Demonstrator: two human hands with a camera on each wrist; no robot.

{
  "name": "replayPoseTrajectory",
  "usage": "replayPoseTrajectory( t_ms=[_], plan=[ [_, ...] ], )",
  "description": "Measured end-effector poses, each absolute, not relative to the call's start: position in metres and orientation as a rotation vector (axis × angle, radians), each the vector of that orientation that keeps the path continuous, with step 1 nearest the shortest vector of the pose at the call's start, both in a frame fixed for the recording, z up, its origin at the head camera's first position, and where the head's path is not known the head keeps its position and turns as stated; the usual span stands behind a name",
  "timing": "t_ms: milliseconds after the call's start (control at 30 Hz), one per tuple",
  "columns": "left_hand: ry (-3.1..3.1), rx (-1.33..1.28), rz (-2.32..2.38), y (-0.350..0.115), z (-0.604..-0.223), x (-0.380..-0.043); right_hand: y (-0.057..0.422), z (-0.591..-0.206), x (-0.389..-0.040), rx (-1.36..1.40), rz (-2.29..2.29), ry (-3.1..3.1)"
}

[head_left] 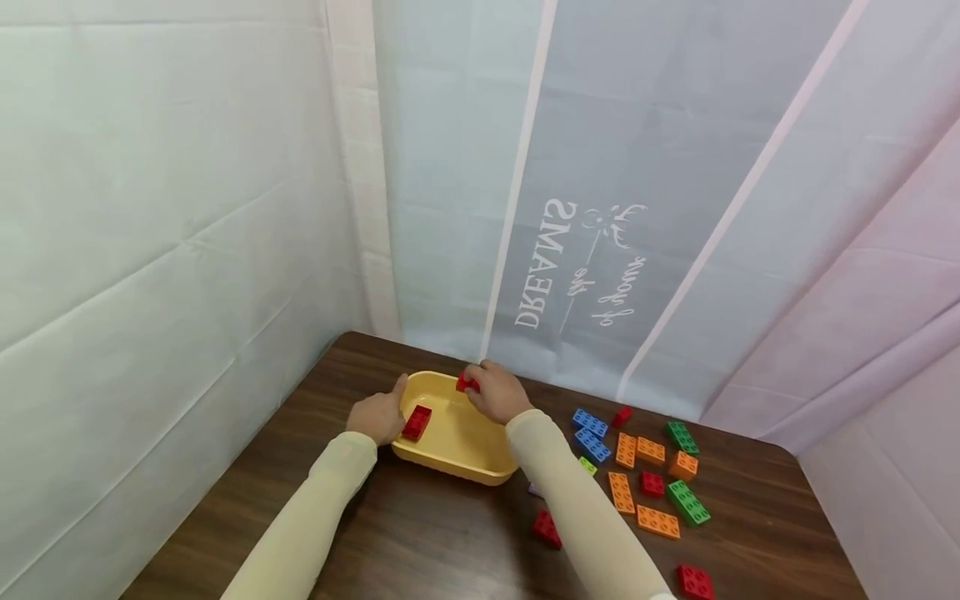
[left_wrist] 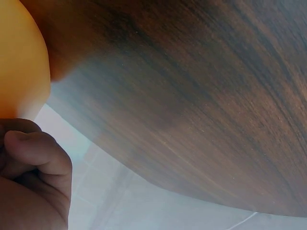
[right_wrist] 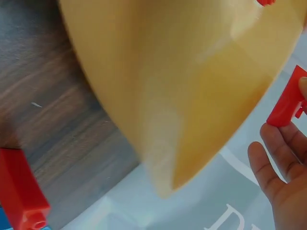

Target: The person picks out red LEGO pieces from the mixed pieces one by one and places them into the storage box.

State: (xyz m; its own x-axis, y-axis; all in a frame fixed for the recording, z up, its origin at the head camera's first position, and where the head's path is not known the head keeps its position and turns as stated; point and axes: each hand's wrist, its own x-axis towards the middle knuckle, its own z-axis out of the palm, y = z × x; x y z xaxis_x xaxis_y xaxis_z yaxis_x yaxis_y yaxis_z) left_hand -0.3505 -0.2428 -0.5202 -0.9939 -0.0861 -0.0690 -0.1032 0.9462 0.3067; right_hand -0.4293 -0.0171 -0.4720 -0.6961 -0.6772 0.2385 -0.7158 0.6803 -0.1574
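Observation:
A yellow plastic tray [head_left: 461, 433] stands near the far left part of the table. My left hand [head_left: 377, 414] grips its left rim, with curled fingers [left_wrist: 41, 151] against the tray's edge in the left wrist view. Inside the tray, at the left end, lies a red toy brick [head_left: 417, 423]. Over the tray's far side my right hand [head_left: 501, 395] pinches another red toy brick [right_wrist: 287, 100] between thumb and fingertips. Part of that brick is covered by the hand in the head view.
Loose toy bricks lie on the dark wooden table [head_left: 442, 533] to the right: blue bricks [head_left: 592, 444], orange bricks [head_left: 621, 492], green bricks [head_left: 687, 502] and several red ones, one red brick [head_left: 696, 582] near the front. Fabric curtains [head_left: 450, 208] hang behind the table.

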Motion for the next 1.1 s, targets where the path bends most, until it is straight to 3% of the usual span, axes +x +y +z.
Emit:
replayPoseTrajectory(
  t_ms=[1100],
  plan=[
    [3.077, -0.16, 0.456, -0.24, -0.523, -0.353, -0.057, -0.499, -0.446, 1.39, 0.144, -2.778]
  ],
)
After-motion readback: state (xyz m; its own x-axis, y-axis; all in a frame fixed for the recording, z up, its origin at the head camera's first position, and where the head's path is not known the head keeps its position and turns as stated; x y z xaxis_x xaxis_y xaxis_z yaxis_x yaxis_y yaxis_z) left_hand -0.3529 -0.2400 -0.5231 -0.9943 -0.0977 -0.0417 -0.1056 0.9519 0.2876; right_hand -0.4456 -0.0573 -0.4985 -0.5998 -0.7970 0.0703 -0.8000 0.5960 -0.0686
